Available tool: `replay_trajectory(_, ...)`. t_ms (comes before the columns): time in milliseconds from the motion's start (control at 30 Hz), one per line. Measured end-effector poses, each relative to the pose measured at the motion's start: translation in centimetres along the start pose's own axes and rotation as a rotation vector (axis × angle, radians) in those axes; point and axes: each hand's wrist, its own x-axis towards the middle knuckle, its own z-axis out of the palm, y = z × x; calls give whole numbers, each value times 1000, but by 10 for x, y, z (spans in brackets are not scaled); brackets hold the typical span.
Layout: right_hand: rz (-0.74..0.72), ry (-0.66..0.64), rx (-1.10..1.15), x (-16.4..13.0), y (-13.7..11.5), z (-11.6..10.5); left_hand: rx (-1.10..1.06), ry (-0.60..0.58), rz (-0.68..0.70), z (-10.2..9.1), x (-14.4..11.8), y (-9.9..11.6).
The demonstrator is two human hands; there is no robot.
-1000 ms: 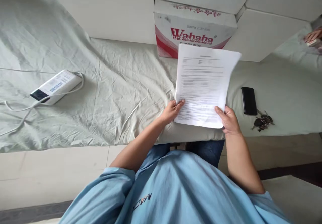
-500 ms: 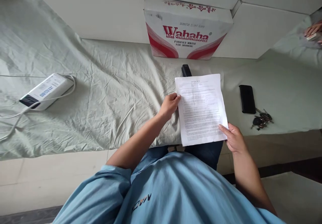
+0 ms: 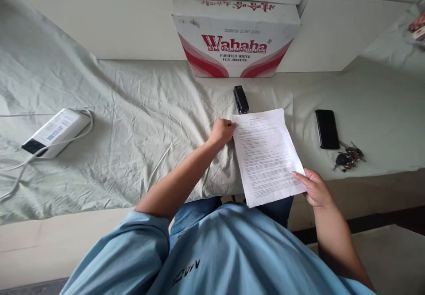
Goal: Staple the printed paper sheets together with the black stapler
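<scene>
A printed white paper sheaf (image 3: 267, 155) lies nearly flat over the front edge of a bed covered in a pale green sheet (image 3: 146, 122). My left hand (image 3: 223, 132) pinches its top left corner. My right hand (image 3: 315, 189) grips the lower right corner, thumb on top. A black stapler (image 3: 241, 99) rests on the sheet just beyond the paper's top left corner, a short way from my left hand.
A white and red Wahaha water carton (image 3: 235, 36) stands against the wall behind the stapler. A black phone (image 3: 327, 128) and a bunch of keys (image 3: 348, 158) lie to the right. A white power bank (image 3: 53, 131) with a cable sits far left.
The paper came down from upright in front of the carton to almost flat on the bed. My left hand slid to its top corner, and the stapler came into view.
</scene>
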Motion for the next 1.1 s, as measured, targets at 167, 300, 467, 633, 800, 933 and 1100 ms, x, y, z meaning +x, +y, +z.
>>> replay_trajectory(167, -7, 26, 11, 1, 1, -4, 28, -18, -2, 4, 4, -2)
replay_trajectory(300, -23, 46, 19, 8, -2, -4, 45, 9, 28, 11, 17, 1)
replay_trajectory(467, -71, 89, 36, 18, -1, -4, 173, 90, 165, 13, 33, -2)
replay_trajectory(633, -81, 68, 20, 21, 5, -7, 258, 215, 322, 10, 38, -5)
replay_trajectory(800, -73, 83, 20, 20, 5, -10, 252, 187, 298, 10, 45, -3)
replay_trajectory(933, -50, 92, 38, 19, 2, -8, 324, 195, 245, 13, 53, 3)
replay_trajectory(1100, -9, 60, 44, 16, 1, -8, 384, 178, 268, 15, 54, 4)
